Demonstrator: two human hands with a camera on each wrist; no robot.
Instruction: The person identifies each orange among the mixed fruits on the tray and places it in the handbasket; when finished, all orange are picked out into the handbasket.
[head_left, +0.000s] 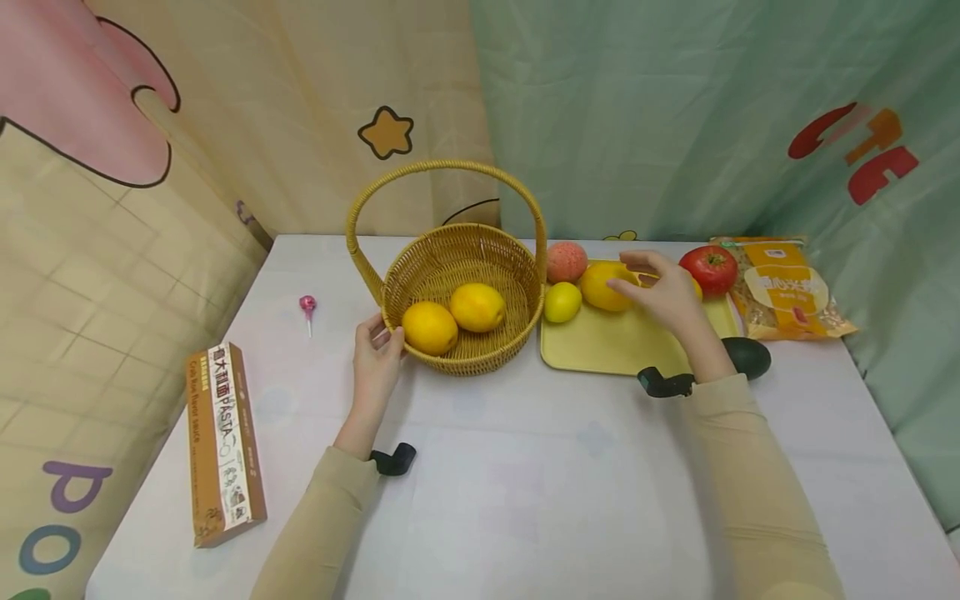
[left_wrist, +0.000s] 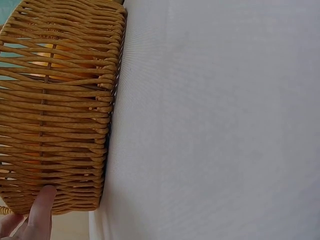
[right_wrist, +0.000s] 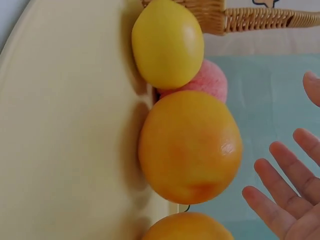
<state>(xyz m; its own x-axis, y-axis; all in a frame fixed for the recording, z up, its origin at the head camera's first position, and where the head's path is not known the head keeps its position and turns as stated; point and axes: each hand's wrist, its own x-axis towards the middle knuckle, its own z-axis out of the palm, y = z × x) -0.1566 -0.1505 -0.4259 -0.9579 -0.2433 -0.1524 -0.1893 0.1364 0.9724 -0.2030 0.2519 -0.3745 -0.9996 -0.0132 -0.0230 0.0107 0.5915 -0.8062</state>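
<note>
My left hand (head_left: 377, 367) holds the front left side of the wicker basket (head_left: 480, 360), its thumb (left_wrist: 41, 212) against the woven outer wall. Two yellow mangoes (head_left: 430, 328) lie inside the basket under its tall arched handle. Over the pale yellow tray (head_left: 600, 350), my right hand (head_left: 663, 292) hovers with fingers spread and nothing in its grasp. Closest to it is an orange-yellow mango (right_wrist: 190, 147) on the tray, a gap showing between fruit and fingertips in the right wrist view. Another mango (right_wrist: 187, 229) is partly hidden by the hand in the head view.
A lemon (head_left: 562, 302) and a pink rough ball (head_left: 566, 262) sit by the tray's left end. At right are a red fruit (head_left: 709, 269), a grain bag (head_left: 783, 287) and a dark green avocado (head_left: 750, 358). A pasta box (head_left: 225, 446) and lollipop (head_left: 307, 305) lie left.
</note>
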